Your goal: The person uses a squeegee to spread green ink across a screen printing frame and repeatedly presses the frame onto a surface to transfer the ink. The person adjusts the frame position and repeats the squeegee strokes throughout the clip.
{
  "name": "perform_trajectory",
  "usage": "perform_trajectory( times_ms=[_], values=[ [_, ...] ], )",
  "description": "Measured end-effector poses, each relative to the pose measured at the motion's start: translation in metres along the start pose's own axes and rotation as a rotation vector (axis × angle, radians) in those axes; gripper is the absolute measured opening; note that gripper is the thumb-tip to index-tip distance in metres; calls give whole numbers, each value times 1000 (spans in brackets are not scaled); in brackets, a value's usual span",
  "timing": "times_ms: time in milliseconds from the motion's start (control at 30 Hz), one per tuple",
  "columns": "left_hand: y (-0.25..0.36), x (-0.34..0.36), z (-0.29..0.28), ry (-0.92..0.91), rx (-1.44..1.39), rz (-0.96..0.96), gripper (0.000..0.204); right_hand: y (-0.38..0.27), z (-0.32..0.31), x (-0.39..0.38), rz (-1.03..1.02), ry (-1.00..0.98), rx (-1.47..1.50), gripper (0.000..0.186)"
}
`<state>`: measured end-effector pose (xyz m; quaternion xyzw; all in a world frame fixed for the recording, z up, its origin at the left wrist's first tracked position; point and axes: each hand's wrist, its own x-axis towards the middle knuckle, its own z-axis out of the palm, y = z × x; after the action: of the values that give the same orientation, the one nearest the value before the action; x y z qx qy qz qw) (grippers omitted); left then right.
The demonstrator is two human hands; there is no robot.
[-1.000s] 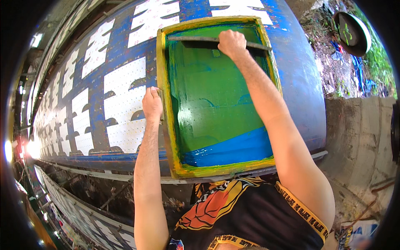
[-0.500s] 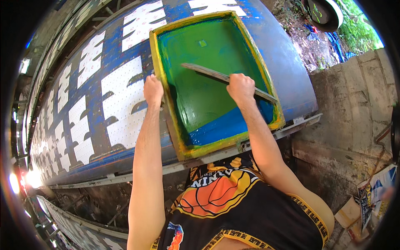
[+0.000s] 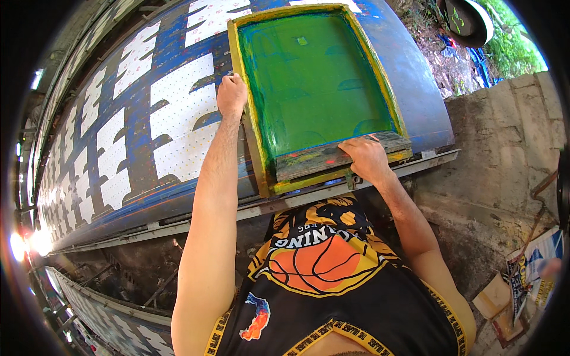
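With left hand (image 3: 232, 94) closed on the left side of the screen-printing frame (image 3: 236, 50) and right hand (image 3: 365, 159) clasping the wooden squeegee (image 3: 309, 161), just drawn from mid-screen to the near end, leaving green mesh (image 3: 314, 89) uncovered beyond; likely a finished stroke.

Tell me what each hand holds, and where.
The right hand holds a wooden squeegee just right of its middle; the left hand grips the yellow-edged screen frame by its left side.

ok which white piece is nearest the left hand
The dotted white piece just left of the frame: its right edge lies beside the left hand; the other white pieces lie farther off.
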<state>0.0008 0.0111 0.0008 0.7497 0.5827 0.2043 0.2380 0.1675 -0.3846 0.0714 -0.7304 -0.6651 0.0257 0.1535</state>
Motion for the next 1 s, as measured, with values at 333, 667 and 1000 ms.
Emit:
perform_trajectory(
  times_ms=[333,667,1000],
  values=[
    [5,-9,-2,4,100,3,57,25,-25,22,0,-267,22,31],
    [-2,1,2,32,111,-60,51,17,-22,-29,-83,-359,217,35],
    [6,0,0,62,183,-96,43,199,-46,-41,651,127,489,52]
  ],
)
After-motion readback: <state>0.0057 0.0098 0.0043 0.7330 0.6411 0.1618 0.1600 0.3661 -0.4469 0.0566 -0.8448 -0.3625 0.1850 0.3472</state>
